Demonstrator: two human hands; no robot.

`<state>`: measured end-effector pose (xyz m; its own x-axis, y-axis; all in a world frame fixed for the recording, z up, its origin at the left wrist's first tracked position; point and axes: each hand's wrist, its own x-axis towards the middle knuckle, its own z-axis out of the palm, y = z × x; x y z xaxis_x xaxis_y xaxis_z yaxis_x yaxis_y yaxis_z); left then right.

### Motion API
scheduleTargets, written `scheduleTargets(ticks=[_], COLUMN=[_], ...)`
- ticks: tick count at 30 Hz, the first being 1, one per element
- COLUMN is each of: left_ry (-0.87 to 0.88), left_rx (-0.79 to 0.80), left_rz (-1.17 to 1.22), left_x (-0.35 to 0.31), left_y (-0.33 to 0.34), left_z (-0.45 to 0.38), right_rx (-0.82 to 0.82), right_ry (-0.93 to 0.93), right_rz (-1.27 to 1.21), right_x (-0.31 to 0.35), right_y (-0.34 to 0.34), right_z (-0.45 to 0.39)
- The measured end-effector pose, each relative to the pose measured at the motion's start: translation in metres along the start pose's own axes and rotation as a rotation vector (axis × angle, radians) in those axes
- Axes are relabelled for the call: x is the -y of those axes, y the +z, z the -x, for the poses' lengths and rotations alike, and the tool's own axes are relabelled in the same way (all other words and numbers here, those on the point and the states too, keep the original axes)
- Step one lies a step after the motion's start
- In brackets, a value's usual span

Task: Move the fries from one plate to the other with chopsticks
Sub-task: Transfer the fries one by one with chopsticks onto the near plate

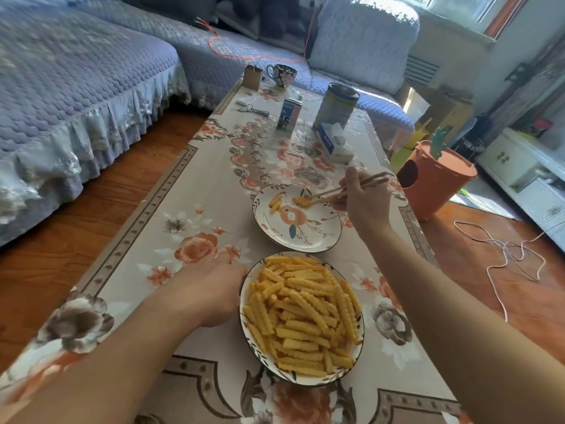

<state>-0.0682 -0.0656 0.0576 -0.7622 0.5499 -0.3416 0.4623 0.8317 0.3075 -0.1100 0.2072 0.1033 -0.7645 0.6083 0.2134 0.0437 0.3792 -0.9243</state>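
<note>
On the long table [195, 191] with the floral cloth, two patterned plates stand one beyond the other, their rims nearly touching. Near plate [244, 304]: heaped with crinkle-cut fries [302, 313], covering most of its surface. Far plate [305, 237]: mostly bare, with two or three fries at its far left and a small cluster [301, 201] toward its far edge.

Right hand [365, 198]: fingers curled round a pair of wooden chopsticks [345, 188], held over the right side of the far plate. The chopstick tips meet the small cluster of fries there; whether a fry is pinched or already lying on the plate cannot be told.

Left hand [211, 289]: resting against the left rim of the near plate, knuckles up, fingers bent toward the rim. How firmly it grips the rim cannot be seen.

Farther along the table: a tissue box [334, 142], a tall tin [334, 105], a small carton [289, 113], a flowered mug [281, 74] and a small brown box [252, 76]. An orange bin [434, 182] stands on the wooden floor just beside the table's right edge.
</note>
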Motion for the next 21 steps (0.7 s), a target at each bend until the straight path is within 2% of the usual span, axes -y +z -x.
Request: scheduleTargets(ticks=[12,17,21], left_ry=[0.002,-0.007,-0.007], left_rx=[0.023,0.042,0.053], left_rz=[-0.017,-0.009,-0.013], left_x=[-0.004,0.000,-0.003], left_y=[-0.002,-0.004,-0.004], left_z=[-0.001,-0.001,0.000], right_rx=[-0.042,0.022,0.083], right_ry=[0.027,0.082,0.129], right_rz=[0.029,-0.147,-0.139], right_x=[-0.006,0.035,0.057], right_y=[-0.014,-0.060,-0.106], right_z=[0.005,0.048,0.106])
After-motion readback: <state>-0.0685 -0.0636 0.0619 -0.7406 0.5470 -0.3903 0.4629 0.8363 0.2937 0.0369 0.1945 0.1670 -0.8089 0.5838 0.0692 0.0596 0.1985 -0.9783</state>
